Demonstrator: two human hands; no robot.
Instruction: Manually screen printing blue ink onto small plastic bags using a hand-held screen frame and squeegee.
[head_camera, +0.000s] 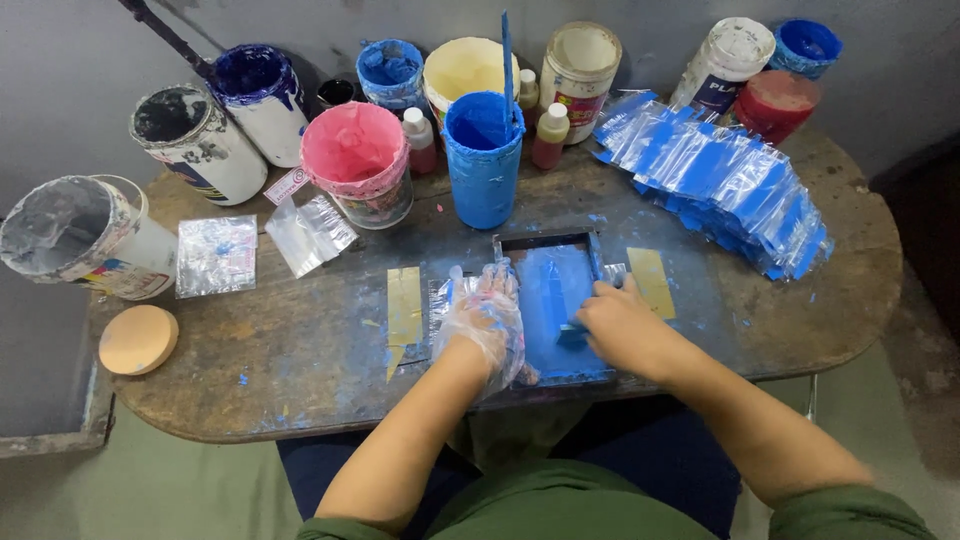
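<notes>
Squeegee (574, 333) sits in the right hand's (625, 327) closed grip on the blue-inked printing screen (552, 300) at mid-worktop (300, 350); gloved left hand (486, 318) lies flat, pinning the frame. Even pressure looks wise.

Counts, tabletop (300, 350):
- Hands: 2. Left hand (485, 320) in clear plastic glove, right hand (622, 325) bare.
- Print frame (550, 300) w/ blue ink: 1, near centre.
- Open paint tubs/jars along far edge: approx 11; far right ones overlap, count not exact.
- Small capped bottles (418, 140) betw. tubs: 3.
- Yellow strips (404, 305): 2, one each side of frame.
- Round tan lid (138, 340): 1, near left.
- Blue plastic pouches (720, 180), far right: 1 fanned pile, too many to count.
</notes>
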